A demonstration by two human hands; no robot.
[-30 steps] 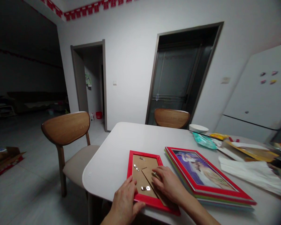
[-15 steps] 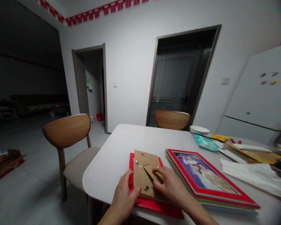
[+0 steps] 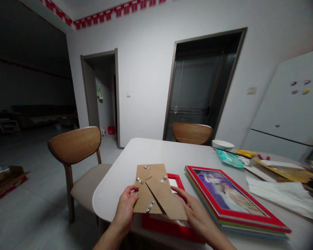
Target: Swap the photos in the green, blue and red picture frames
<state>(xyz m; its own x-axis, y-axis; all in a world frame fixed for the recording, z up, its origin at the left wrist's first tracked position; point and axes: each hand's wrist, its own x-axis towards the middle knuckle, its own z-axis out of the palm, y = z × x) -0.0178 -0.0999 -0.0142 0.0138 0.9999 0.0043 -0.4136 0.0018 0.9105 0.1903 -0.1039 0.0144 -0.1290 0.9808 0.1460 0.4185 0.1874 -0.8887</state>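
A brown picture-frame backing board (image 3: 143,194) is tilted up in front of me, with metal clips near its edges and a stand flap on its back. My left hand (image 3: 125,206) grips its left edge between thumb and fingers. At the right edge, my right hand (image 3: 194,211) holds the board near the flap's lower end. Under and behind the board lies a red picture frame (image 3: 176,178), mostly covered; some white shows inside its border. To the right is a stack of frames, topped by a red frame with a photo (image 3: 224,189).
The white table (image 3: 146,149) carries a white bowl (image 3: 223,144), a teal packet (image 3: 229,158), white paper or cloth (image 3: 284,194) and other packaging on its right side. Wooden chairs stand at the left (image 3: 78,144) and far side (image 3: 192,133).
The backing board has come up off the red frame and moved left, held in both hands. More of the red frame's right side and inside shows.
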